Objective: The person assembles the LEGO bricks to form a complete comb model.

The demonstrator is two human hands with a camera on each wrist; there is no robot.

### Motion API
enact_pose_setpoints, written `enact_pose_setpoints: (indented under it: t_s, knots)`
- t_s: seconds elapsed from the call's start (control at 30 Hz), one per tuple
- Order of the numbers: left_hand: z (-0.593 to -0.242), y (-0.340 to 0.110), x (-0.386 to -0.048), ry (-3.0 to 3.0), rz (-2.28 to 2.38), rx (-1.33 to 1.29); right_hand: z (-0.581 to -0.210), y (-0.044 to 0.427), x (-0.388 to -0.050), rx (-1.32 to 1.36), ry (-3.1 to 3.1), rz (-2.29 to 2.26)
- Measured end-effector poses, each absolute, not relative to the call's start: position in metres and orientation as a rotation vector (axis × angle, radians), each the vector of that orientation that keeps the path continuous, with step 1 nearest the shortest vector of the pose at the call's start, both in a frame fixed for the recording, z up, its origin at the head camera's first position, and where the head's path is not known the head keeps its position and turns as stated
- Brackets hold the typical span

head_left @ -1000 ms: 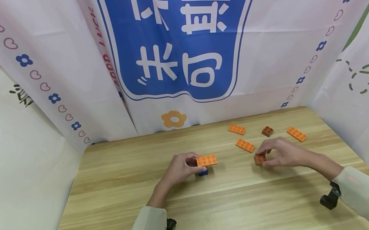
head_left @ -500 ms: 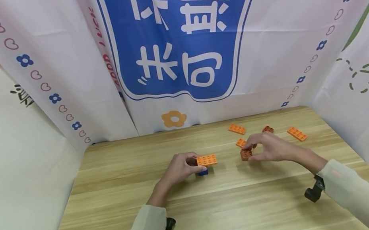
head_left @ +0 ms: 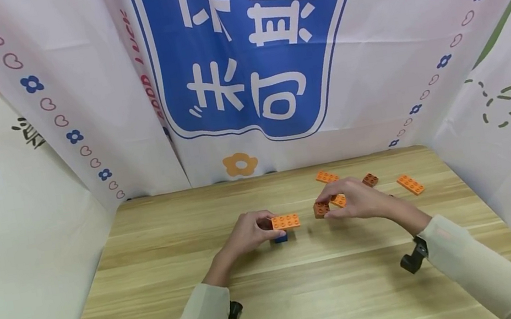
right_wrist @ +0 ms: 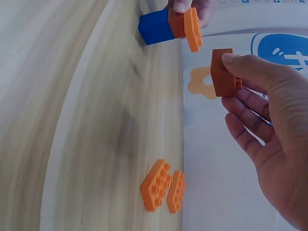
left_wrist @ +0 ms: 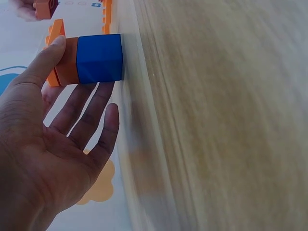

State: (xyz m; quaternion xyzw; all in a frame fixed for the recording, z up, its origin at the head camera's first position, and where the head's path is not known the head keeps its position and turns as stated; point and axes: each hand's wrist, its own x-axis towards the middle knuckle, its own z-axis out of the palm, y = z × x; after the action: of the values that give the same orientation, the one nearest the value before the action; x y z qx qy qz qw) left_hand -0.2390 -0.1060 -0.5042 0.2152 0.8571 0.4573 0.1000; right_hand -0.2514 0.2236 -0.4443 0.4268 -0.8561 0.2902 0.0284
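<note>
Pale wood tabletop (head_left: 278, 301) up front, and nearest to me is the left hand (head_left: 247, 233), thumb and fingers pinching a small stack, the other fingers loose. Stack goes blue brick (left_wrist: 99, 58) at the bottom, brown block (left_wrist: 67, 62) in the middle, orange plate (head_left: 285, 221) on top, jutting out to the right. Can't tell from my feeds whether the blue one sits on the wood. Right hand (head_left: 354, 200) has a brown brick (head_left: 321, 210) between thumb and finger, studs up, off the table and just right of the plate, not touching. Looks to me like the step is seating that brick on the plate, so I'd hold it level, line up the studs, then press straight down. Overhang's the risky bit imo: pushing there could lever the plate off, so I'd get a left finger bracing underneath. Farther back, one loose plate (head_left: 339, 200) is half behind the right hand, then a right-side plate (head_left: 410, 184), a spare brown brick (head_left: 370, 180), a rear plate (head_left: 327, 176), and finally white cloth (head_left: 384, 83).
</note>
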Motion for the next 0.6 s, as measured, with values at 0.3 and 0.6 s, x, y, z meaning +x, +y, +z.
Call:
enact_pose_setpoints:
  t_s: [0.3,0.6]
  knots:
    - [-0.505,-0.105,-0.241,2.542,1.339,0.637,-0.443,0.206,-0.257,1.365,-2.633,0.943]
    - [-0.505,-0.105,-0.242,2.531,1.353,0.643,-0.443,0.186,-0.26,1.426,-2.594,0.996]
